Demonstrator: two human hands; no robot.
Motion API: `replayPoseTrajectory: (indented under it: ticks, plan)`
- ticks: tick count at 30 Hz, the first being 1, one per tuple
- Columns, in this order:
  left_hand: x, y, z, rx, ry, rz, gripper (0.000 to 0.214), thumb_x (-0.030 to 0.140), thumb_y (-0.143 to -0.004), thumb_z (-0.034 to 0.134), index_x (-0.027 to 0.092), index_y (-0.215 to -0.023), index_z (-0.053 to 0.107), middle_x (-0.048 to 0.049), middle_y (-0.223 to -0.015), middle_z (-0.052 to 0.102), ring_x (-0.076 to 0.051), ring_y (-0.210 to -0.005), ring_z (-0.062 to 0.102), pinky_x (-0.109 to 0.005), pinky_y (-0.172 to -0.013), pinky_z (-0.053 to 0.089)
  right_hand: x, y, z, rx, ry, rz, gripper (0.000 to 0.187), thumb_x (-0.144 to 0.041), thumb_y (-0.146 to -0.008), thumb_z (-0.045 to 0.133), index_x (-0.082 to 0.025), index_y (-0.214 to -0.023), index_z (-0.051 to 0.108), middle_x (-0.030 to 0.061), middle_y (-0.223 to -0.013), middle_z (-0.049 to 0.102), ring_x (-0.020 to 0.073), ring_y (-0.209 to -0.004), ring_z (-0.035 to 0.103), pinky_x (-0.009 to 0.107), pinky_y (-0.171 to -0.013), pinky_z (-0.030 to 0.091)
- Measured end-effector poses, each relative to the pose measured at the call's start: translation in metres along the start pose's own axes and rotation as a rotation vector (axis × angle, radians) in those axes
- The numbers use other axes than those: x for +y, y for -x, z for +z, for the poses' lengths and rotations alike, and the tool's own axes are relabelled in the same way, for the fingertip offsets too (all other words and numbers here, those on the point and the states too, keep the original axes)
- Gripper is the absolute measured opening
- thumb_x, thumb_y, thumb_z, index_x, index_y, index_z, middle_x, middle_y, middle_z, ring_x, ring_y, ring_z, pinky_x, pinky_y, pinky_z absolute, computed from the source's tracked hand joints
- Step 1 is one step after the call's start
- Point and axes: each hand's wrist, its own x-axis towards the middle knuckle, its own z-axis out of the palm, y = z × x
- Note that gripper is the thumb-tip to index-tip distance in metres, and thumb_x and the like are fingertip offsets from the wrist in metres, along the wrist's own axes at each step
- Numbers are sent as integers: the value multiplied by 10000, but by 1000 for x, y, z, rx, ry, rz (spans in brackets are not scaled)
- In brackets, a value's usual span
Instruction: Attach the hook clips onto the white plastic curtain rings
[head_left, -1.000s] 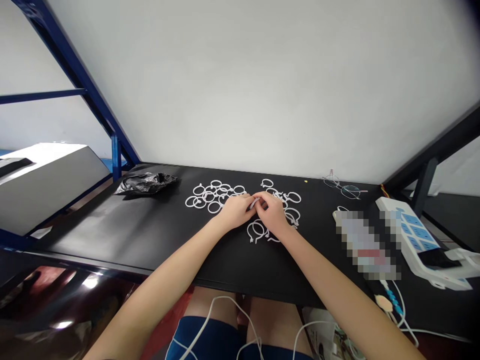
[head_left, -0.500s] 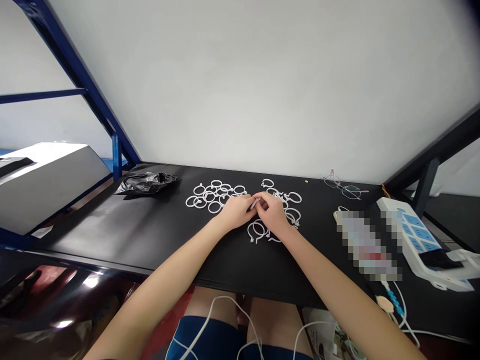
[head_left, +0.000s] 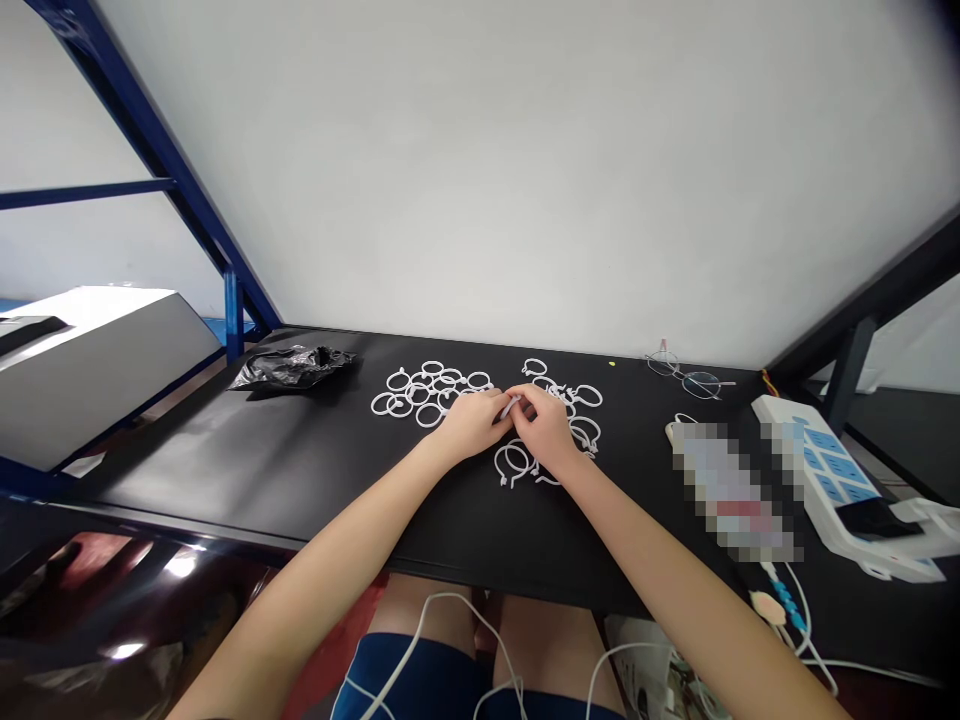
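My left hand (head_left: 474, 424) and my right hand (head_left: 541, 424) meet over the black table, fingers closed on one white plastic ring (head_left: 512, 405) between them. Only a short piece of that ring shows; the fingers hide the rest. Left of my hands lies a pile of white rings (head_left: 430, 414), which look closed into full circles. Around and behind my right hand more white rings (head_left: 588, 396) are spread, several with a gap and small tabs at the ends. One such open ring (head_left: 504, 468) lies just in front of my hands.
A crumpled black plastic bag (head_left: 294, 368) lies at the back left. Eyeglasses (head_left: 697, 384) rest at the back right. Nearer on the right are a blurred-out phone (head_left: 731, 490) and a white power strip (head_left: 832, 470) with cables. A grey-white wall (head_left: 525, 180) rises behind the table.
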Motion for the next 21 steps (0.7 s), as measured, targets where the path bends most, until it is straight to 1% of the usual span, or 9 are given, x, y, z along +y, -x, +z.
replayPoseTrajectory:
  ticks: [9, 15, 21]
  plan:
    - [-1, 0, 0, 30, 30, 1, 201, 286, -908, 474, 165, -795, 587, -32, -795, 633, -137, -674, 582, -229, -594, 400, -1, 0, 1, 24, 7, -11, 235, -105, -835, 448, -206, -925, 641, 44, -873, 687, 179, -761, 640, 294, -651, 523]
    - [1, 0, -2, 8, 66, -23, 197, 274, -902, 464, 169, -767, 560, -20, -729, 637, -131, -629, 583, -224, -583, 388, 0, 1, 2, 22, -3, -1, 244, -115, -860, 433, -209, -958, 636, 55, -928, 695, 195, -828, 651, 316, -685, 531]
    - [2, 0, -2, -2, 80, -37, 195, 272, -906, 457, 174, -771, 558, -11, -719, 644, -139, -624, 595, -220, -571, 384, 1, 1, 2, 20, -2, -6, 252, -110, -864, 428, -202, -974, 636, 61, -952, 698, 197, -854, 657, 314, -702, 530]
